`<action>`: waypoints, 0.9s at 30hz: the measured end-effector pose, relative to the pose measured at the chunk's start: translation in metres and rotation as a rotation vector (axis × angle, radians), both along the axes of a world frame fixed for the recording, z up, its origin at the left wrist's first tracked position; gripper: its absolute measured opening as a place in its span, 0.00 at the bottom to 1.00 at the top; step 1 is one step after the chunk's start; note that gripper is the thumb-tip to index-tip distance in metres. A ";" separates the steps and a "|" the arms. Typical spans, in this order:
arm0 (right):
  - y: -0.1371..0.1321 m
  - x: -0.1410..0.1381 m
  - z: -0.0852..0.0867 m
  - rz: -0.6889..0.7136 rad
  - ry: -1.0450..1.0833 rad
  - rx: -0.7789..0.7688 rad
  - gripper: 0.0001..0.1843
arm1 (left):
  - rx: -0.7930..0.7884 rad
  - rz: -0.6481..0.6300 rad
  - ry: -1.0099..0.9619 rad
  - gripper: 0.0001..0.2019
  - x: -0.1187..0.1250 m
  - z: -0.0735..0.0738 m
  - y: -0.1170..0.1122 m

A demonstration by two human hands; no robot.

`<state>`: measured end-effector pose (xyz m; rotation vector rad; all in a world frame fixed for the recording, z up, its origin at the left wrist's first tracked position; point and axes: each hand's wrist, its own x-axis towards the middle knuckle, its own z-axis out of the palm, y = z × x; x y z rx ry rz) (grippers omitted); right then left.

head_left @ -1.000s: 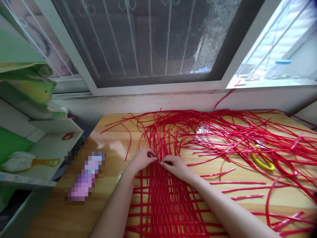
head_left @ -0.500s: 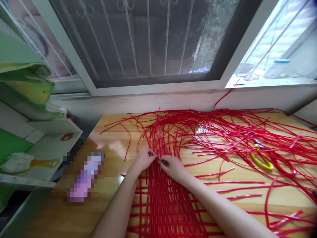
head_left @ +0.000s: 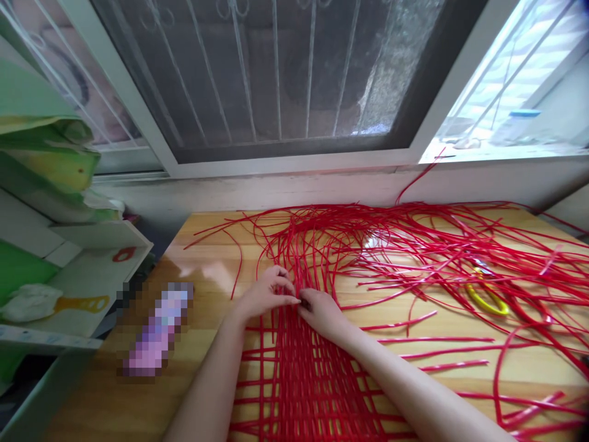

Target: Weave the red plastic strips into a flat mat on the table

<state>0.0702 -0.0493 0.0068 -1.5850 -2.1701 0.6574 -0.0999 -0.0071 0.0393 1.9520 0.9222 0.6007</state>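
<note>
A flat weave of red plastic strands lies on the wooden table, its long loose strands fanning away toward the window. My left hand is over the weave's upper left part, fingers apart and thumb stretched toward my right hand; I see nothing held in it. Opposite it, my right hand rests on the upper right part with its fingers curled in a pinch on a red strand. Its fingertips are partly hidden, close to my left thumb.
Loose red strands spread across the table's back and right. Yellow-handled scissors lie among them. A blurred pink and purple object is at left. A window stands behind, and a shelf holds a yellow-handled tool.
My left hand has loosened from its pinch and spread its fingers, shifting slightly left with its thumb reaching right. My right hand has moved very little.
</note>
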 end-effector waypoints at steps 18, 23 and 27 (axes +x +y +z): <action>-0.013 0.001 0.011 0.099 0.184 0.144 0.11 | -0.077 0.114 0.176 0.08 -0.007 0.008 -0.004; -0.007 -0.002 0.005 0.115 0.141 0.135 0.06 | -0.069 0.249 0.074 0.17 -0.003 0.019 -0.006; -0.005 -0.002 0.002 0.024 0.229 0.065 0.04 | 0.083 0.439 0.126 0.14 -0.006 0.026 -0.005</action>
